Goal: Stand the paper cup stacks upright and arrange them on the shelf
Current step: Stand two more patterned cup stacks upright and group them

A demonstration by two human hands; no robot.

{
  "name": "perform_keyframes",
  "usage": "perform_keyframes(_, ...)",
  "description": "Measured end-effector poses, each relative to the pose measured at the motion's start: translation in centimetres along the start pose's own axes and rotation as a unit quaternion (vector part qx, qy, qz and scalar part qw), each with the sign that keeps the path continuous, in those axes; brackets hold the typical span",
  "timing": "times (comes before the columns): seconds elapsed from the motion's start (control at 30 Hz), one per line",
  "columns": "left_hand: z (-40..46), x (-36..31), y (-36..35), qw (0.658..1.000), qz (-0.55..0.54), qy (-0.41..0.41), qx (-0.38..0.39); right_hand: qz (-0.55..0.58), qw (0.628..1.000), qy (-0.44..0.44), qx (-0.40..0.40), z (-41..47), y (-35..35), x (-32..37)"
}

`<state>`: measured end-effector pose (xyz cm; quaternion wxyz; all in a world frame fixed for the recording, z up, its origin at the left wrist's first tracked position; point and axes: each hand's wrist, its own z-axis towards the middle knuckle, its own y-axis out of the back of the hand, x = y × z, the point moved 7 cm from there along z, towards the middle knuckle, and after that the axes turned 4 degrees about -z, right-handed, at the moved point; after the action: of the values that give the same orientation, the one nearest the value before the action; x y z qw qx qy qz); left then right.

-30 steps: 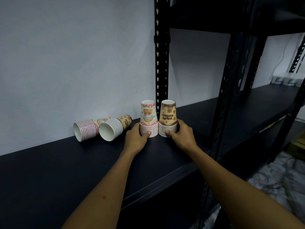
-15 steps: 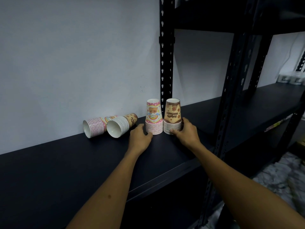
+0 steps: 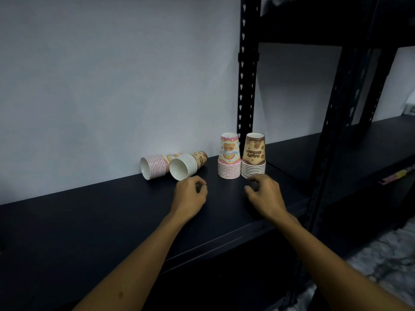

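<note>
here both hands off upright stacks (image 3: pixel 241 158), bare shelf (image 3: pixel 89 221) leftward.

Both bare forearms reach up toward twelve o'clock, converging slightly. The left hand (image 3: pixel 190 194) and right hand (image 3: pixel 265 195) hover side by side, fingers loosely curled, holding nothing.

The lying pink striped paper cup stack (image 3: pixel 155 166) is partly hidden behind the brown one (image 3: pixel 187 165). At the right edge, pale objects (image 3: pixel 411 113) are cut off, unreadable.
</note>
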<state>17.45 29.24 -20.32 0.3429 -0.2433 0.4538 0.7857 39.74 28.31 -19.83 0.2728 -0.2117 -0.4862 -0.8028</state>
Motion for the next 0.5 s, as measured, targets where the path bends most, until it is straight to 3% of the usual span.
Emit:
perform_keyframes(0.23,-0.8,2.3,6.1,0.995,0.063,-0.028,-0.066,-0.053,0.994,0.044,0.091,-0.2,-4.8,4.5)
perform_keyframes(0.37,0.2,4.2,8.0,0.993,0.054,-0.002,-0.106,-0.063,0.989,0.089,0.101,0.1,-7.4,7.5)
perform_keyframes(0.5,1.3,4.9,8.6,0.987,0.095,-0.037,-0.125,-0.04,0.992,0.078,0.096,1.5,-10.0,9.3)
